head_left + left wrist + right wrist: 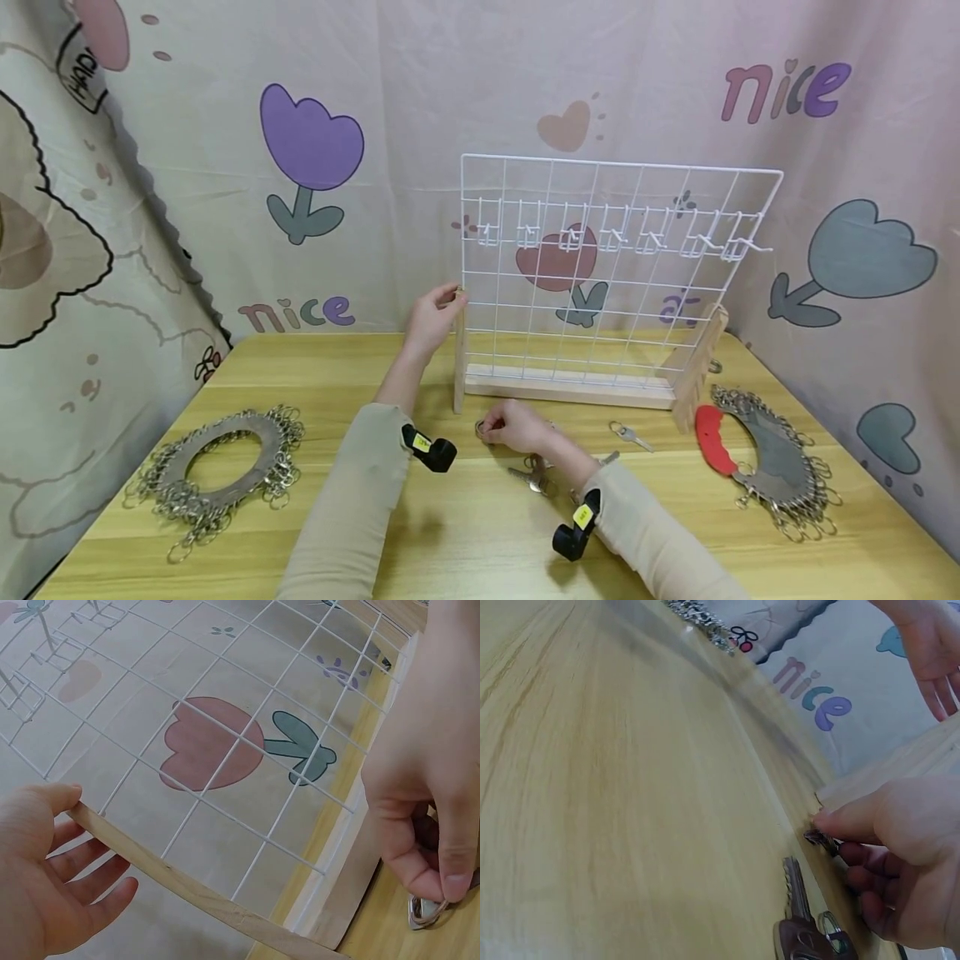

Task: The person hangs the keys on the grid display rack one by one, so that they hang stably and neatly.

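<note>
A white wire grid display rack [577,317] stands on the table with a row of white hooks across its upper part. My left hand [432,321] holds the top of the rack's left wooden side post [460,358]; in the left wrist view the thumb lies on the wood and the fingers reach past its edge. In front of the rack, my right hand [517,427] pinches a small metal key ring [442,907] between thumb and index finger, close over the table. What hangs on that ring is mostly hidden by the fingers. A dark-headed key [799,915] lies near the right hand.
Loose keys [532,477] lie below the right forearm, and a single key [632,436] lies before the rack. To the left is a round metal plate [176,462] with many rings. A similar plate [783,458] with a red piece [712,440] lies right.
</note>
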The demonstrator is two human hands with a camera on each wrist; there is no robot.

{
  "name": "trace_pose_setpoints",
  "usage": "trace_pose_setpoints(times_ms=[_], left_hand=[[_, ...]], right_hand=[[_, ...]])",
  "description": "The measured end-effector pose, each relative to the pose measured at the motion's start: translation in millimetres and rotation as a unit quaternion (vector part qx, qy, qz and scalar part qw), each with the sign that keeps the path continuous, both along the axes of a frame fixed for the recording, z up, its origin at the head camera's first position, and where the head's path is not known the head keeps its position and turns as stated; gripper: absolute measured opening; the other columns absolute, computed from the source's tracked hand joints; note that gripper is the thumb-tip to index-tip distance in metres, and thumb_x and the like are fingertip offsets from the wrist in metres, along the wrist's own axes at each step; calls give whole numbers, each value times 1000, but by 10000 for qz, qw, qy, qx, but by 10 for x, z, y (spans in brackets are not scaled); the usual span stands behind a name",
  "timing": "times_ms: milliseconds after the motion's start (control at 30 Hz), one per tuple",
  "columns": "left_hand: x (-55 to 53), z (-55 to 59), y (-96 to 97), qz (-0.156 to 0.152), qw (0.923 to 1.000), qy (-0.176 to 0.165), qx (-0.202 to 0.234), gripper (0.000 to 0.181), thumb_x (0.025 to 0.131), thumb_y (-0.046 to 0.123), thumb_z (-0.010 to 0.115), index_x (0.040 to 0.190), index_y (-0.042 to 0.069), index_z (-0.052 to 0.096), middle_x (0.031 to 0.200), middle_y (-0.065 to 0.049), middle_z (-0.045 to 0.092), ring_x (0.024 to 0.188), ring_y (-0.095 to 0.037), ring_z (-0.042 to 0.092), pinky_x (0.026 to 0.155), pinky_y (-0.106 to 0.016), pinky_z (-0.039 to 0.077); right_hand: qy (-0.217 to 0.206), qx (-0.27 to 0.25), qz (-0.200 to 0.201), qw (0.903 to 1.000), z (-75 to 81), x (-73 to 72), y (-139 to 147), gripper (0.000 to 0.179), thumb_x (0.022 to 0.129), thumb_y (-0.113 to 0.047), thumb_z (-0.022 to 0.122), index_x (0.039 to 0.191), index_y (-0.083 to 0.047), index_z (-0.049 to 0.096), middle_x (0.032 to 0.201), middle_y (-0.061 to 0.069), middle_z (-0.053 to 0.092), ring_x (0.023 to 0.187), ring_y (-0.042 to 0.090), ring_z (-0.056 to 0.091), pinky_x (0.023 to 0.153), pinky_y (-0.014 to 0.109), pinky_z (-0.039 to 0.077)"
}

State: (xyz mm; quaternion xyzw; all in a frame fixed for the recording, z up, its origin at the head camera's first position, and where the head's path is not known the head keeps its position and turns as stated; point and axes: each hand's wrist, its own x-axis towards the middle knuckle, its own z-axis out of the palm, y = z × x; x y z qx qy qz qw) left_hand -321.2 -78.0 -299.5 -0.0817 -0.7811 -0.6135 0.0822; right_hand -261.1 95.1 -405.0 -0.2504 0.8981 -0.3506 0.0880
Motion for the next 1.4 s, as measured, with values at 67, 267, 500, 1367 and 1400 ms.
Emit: trace_pose_setpoints(times_ms=[67, 267, 500, 1367, 1400], left_hand=[[2, 8, 0, 19, 10000, 8, 14, 45, 93, 25, 57, 133, 4, 49, 133, -15, 50, 121, -28, 46, 99, -40, 38], [6, 21, -3, 23, 10000, -20, -17, 45, 93, 26, 57, 133, 5, 50, 132, -14, 50, 121, -28, 46, 99, -40, 38], [9, 9, -4, 18, 9999, -106, 14, 47, 93, 27, 57, 134, 5, 48, 134, -13, 49, 122, -28, 45, 99, -41, 39], [14, 74, -22, -309, 9993, -188, -42, 51, 95, 24, 54, 140, 4, 40, 141, -14, 41, 129, -25, 39, 103, -35, 33], [19, 77, -21, -326, 9993, -193, -7, 51, 95, 24, 54, 139, 4, 40, 141, -14, 41, 129, -25, 39, 103, -35, 33]], right_hand=[[-71, -69, 52, 9999, 6, -3, 18, 8, 87, -5, 62, 80, -6, 66, 74, -4, 58, 62, 9, 46, 55, 21, 38], [-65, -355, 92, 9993, 38, 6, 69, 12, 90, 0, 56, 81, -2, 63, 73, -1, 54, 60, 10, 43, 52, 21, 35], [757, -293, -419, 9958, 30, 7, 56, 9, 90, -1, 57, 81, -2, 60, 70, -1, 53, 60, 10, 45, 52, 20, 38], [516, -1098, -389, 9918, 590, 32, 376, 7, 88, 9, 53, 91, 6, 58, 78, 15, 59, 68, 27, 61, 64, 40, 54], [565, -1109, -398, 9914, 626, 34, 388, 7, 87, 9, 53, 91, 6, 58, 78, 15, 59, 69, 29, 62, 63, 39, 54]])
